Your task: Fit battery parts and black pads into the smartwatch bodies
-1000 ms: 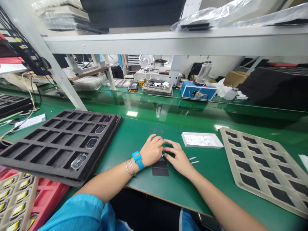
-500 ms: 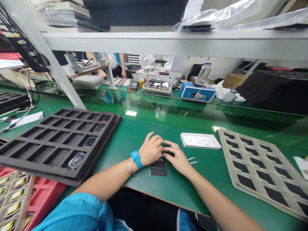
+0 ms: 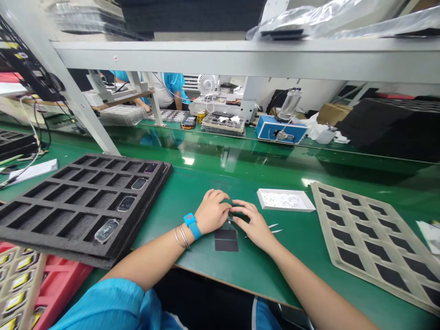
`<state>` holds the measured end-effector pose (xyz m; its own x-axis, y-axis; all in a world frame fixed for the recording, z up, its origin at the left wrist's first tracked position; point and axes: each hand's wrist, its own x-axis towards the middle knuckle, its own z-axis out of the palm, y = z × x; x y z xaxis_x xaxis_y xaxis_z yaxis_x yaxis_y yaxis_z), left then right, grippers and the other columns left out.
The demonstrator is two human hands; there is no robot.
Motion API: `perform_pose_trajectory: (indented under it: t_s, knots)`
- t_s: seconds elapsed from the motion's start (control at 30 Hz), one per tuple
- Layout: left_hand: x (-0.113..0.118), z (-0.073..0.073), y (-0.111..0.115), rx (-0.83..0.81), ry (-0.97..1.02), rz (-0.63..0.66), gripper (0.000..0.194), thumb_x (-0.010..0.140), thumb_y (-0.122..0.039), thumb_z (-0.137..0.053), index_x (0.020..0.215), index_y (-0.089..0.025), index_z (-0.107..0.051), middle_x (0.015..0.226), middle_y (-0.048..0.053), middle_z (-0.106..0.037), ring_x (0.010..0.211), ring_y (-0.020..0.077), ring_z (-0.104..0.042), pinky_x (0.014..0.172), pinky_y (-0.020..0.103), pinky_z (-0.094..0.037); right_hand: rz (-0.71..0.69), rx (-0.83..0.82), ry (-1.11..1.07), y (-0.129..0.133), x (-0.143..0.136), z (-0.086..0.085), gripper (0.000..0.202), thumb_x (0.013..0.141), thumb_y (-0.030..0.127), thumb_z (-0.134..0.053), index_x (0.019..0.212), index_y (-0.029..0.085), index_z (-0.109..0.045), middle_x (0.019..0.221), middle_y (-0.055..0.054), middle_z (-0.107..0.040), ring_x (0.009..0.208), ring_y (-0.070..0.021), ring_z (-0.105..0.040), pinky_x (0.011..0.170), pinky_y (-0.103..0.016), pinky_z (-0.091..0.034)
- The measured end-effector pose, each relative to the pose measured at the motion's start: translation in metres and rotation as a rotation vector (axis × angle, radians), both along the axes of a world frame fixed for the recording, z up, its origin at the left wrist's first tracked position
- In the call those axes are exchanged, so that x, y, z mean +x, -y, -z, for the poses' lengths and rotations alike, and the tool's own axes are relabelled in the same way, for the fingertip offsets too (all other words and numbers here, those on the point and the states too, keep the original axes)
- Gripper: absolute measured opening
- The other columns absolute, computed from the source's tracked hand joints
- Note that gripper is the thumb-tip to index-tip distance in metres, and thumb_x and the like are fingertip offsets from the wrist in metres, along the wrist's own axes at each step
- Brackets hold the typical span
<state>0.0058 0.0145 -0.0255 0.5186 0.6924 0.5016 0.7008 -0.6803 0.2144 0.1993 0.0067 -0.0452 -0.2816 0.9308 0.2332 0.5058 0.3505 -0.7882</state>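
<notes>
Hands [image 3: 212,214] close together, grip unclear, dark sheet [image 3: 226,245] near, white box [image 3: 290,209] beyond, black tray [image 3: 136,211] left, pale tray [image 3: 326,229] right

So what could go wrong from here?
The right hand might nudge the dark sheets or the pale pointed tips beside it. The left forearm runs close to the black foam tray, so a swing could jolt it. Tiny pieces in the white tray could scatter if bumped.

No legible text, red mark [image 3: 189,217] on blue wristband [image 3: 195,229], too small to read
</notes>
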Motion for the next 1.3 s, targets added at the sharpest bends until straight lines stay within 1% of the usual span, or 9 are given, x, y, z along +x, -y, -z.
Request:
perform_pose_trajectory:
  t_s: [0.3,0.63,0.73,0.8,0.87,0.93,1.03,1.13,1.3]
  knots:
    - [0.000,0.000,-0.001,-0.019,-0.016,-0.017,0.018,0.088,-0.016,-0.058,0.084,-0.018,-0.075,0.110,0.009,-0.068,0.110,0.0243,-0.058,0.104,0.049,-0.045,-0.027,0.005,0.022,0.000,0.000,-0.001,0.023,0.082,0.027,-0.063,0.101,0.028,-0.077,0.129,-0.007,-0.066,0.126,-0.0287,-0.054,0.112,-0.056,-0.040]
    - [-0.002,0.000,-0.002,-0.085,0.020,-0.096,0.014,0.084,-0.015,-0.061,0.084,-0.019,-0.074,0.108,0.009,-0.069,0.110,0.0255,-0.059,0.104,0.050,-0.046,-0.059,0.071,0.138,0.003,-0.001,0.000,0.033,0.085,0.028,-0.061,0.116,0.027,-0.073,0.132,-0.008,-0.064,0.128,-0.0289,-0.051,0.113,-0.059,-0.040]
    - [-0.003,0.003,-0.004,-0.105,0.008,-0.163,0.024,0.086,-0.017,-0.060,0.106,-0.020,-0.073,0.125,0.011,-0.066,0.124,0.0290,-0.054,0.109,0.056,-0.042,-0.046,0.098,0.190,0.002,0.001,0.002,0.038,0.086,0.031,-0.062,0.123,0.027,-0.069,0.137,-0.009,-0.061,0.132,-0.0294,-0.048,0.114,-0.060,-0.039]
    - [-0.004,0.005,-0.005,-0.114,-0.030,-0.230,0.045,0.086,-0.025,-0.064,0.131,-0.021,-0.062,0.147,0.014,-0.053,0.140,0.0351,-0.041,0.113,0.065,-0.034,-0.031,0.105,0.221,0.001,0.002,0.004,0.043,0.087,0.033,-0.062,0.129,0.027,-0.065,0.144,-0.009,-0.057,0.136,-0.0299,-0.045,0.115,-0.061,-0.037]
    - [-0.005,0.008,-0.006,-0.140,-0.091,-0.269,0.067,0.085,-0.038,-0.068,0.147,-0.021,-0.047,0.160,0.017,-0.034,0.149,0.0403,-0.025,0.114,0.073,-0.026,-0.021,0.088,0.252,0.000,0.003,0.005,0.048,0.087,0.034,-0.062,0.134,0.026,-0.062,0.149,-0.010,-0.052,0.140,-0.0308,-0.042,0.117,-0.061,-0.036]
    - [-0.006,0.010,-0.006,-0.199,-0.158,-0.264,0.078,0.086,-0.049,-0.066,0.152,-0.020,-0.038,0.164,0.018,-0.025,0.153,0.0414,-0.016,0.114,0.075,-0.021,-0.022,0.055,0.285,0.000,0.003,0.005,0.052,0.087,0.036,-0.063,0.137,0.025,-0.059,0.153,-0.011,-0.047,0.143,-0.0313,-0.038,0.118,-0.060,-0.034]
    - [-0.007,0.013,-0.006,-0.334,-0.254,-0.224,0.082,0.089,-0.058,-0.057,0.156,-0.019,-0.031,0.164,0.016,-0.026,0.154,0.0383,-0.014,0.117,0.074,-0.016,-0.027,0.006,0.346,0.000,0.002,0.002,0.057,0.087,0.038,-0.063,0.142,0.022,-0.055,0.157,-0.012,-0.042,0.147,-0.0313,-0.034,0.121,-0.059,-0.031]
    - [-0.008,0.013,-0.006,-0.440,-0.311,-0.207,0.077,0.091,-0.061,-0.052,0.155,-0.021,-0.034,0.163,0.014,-0.029,0.154,0.0363,-0.018,0.118,0.073,-0.015,-0.032,-0.025,0.405,0.001,0.001,-0.001,0.063,0.087,0.040,-0.064,0.145,0.021,-0.052,0.159,-0.014,-0.036,0.150,-0.0322,-0.029,0.122,-0.057,-0.028]
    - [-0.009,0.013,-0.006,-0.457,-0.303,-0.197,0.075,0.091,-0.062,-0.051,0.153,-0.023,-0.037,0.162,0.016,-0.029,0.153,0.0387,-0.020,0.115,0.076,-0.014,-0.043,-0.022,0.440,0.002,0.001,0.001,0.065,0.088,0.043,-0.064,0.147,0.020,-0.050,0.160,-0.014,-0.035,0.151,-0.0336,-0.027,0.122,-0.059,-0.027]
